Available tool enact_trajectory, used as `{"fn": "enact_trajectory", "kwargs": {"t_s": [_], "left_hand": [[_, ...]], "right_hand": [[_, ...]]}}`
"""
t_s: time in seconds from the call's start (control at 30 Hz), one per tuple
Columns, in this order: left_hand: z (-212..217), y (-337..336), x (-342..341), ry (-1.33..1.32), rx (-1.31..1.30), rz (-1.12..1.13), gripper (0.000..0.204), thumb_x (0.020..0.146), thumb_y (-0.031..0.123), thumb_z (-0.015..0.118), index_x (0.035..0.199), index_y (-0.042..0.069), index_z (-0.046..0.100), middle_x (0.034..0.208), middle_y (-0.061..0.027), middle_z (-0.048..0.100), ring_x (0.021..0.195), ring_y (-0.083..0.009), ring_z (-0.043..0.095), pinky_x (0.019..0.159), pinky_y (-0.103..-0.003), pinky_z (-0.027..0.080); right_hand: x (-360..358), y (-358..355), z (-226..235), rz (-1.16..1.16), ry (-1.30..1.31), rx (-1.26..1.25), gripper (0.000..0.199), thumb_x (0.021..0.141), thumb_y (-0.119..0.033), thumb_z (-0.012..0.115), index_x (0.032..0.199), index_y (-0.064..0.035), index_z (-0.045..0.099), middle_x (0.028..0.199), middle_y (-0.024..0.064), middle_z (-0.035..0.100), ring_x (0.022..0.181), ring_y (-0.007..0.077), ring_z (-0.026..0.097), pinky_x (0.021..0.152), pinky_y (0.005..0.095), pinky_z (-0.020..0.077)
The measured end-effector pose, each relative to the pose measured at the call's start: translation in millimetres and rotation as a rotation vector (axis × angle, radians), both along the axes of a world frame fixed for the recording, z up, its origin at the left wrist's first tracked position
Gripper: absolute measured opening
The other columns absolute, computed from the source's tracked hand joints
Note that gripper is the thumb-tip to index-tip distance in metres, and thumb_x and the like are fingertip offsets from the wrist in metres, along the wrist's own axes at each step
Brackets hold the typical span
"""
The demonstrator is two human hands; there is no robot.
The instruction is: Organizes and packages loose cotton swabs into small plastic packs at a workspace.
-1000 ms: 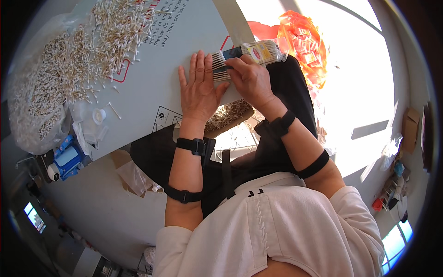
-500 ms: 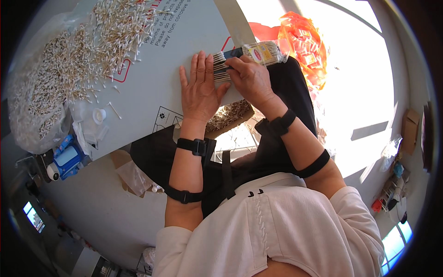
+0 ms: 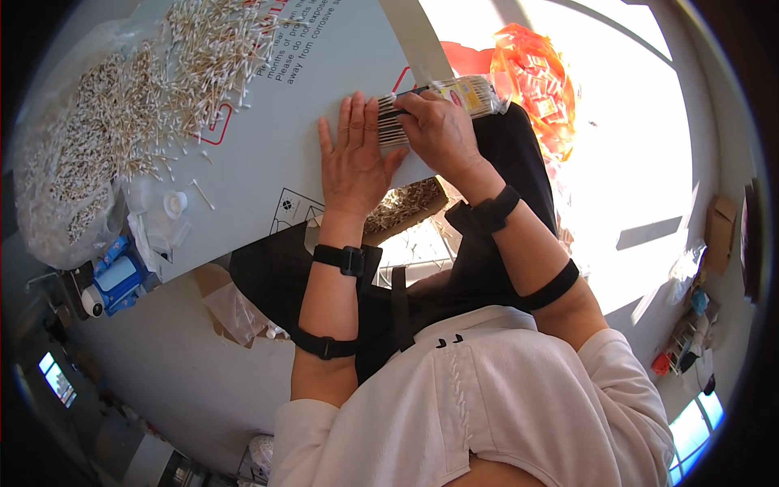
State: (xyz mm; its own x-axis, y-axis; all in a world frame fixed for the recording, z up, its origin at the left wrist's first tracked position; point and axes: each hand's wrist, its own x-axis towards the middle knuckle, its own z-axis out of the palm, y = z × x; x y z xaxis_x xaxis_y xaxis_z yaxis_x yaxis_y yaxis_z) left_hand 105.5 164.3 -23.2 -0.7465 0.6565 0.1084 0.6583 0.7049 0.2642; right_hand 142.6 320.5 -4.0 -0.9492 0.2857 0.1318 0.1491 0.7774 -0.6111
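Note:
My left hand [image 3: 354,162] lies flat on the grey printed board, its fingers stretched out and its thumb angled toward a row of cotton swabs [image 3: 391,130]. The swabs lie side by side, their tips close to that hand. Over the row is my right hand [image 3: 445,140], its fingers bent and drawn together; what they grip, if anything, is hidden beneath them. A clear pack of cotton swabs [image 3: 479,93] with a yellow and red label lies just beyond the right hand, at the board's right edge. A dark strip shows by the right fingertips.
Loose cotton swabs [image 3: 215,57] are heaped at the board's [image 3: 276,154] far left, beside a clear bag of swabs [image 3: 89,146]. A blue-and-white bottle [image 3: 118,284] stands near the left edge. Below the board is a box of swabs [image 3: 414,207]. An orange bag [image 3: 531,81] sits at the right.
My right hand has rolled and slid slightly over the row, and its fingers now cover more of the dark strip. My left hand stays flat, almost unmoved.

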Motion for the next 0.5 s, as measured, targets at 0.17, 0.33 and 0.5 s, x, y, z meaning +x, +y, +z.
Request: {"fn": "enact_trajectory", "kwargs": {"t_s": [0.17,0.33,0.5], "left_hand": [[0,0,0,-0.015,-0.022,0.003,0.082,0.087,0.049,0.062,0.150,0.007,0.029,0.157,-0.0098,0.027,0.148,-0.0239,0.021,0.118,-0.055,0.013],[0,-1,0,-0.013,-0.022,-0.004,0.082,0.088,0.048,0.061,0.151,0.007,0.028,0.158,-0.0101,0.025,0.148,-0.0243,0.021,0.118,-0.055,0.013],[1,-2,0,-0.030,0.003,-0.010,0.076,0.094,0.049,0.052,0.152,0.008,0.026,0.159,-0.0106,0.025,0.148,-0.0249,0.020,0.118,-0.054,0.010]], "right_hand": [[3,3,4,0.037,-0.088,-0.014,0.024,0.082,-0.014,0.067,0.106,-0.0104,0.068,0.089,0.0111,0.064,0.080,0.0335,0.065,0.071,0.0425,0.0525],[-2,15,10,0.245,-0.017,0.205,0.059,0.066,-0.015,0.081,0.122,-0.0145,0.062,0.107,0.0080,0.057,0.104,0.0273,0.057,0.085,0.0387,0.0493],[-7,20,12,0.290,-0.045,0.204,0.061,0.064,-0.015,0.083,0.122,-0.0162,0.064,0.105,0.0055,0.054,0.107,0.0259,0.054,0.089,0.0380,0.0487]]}}
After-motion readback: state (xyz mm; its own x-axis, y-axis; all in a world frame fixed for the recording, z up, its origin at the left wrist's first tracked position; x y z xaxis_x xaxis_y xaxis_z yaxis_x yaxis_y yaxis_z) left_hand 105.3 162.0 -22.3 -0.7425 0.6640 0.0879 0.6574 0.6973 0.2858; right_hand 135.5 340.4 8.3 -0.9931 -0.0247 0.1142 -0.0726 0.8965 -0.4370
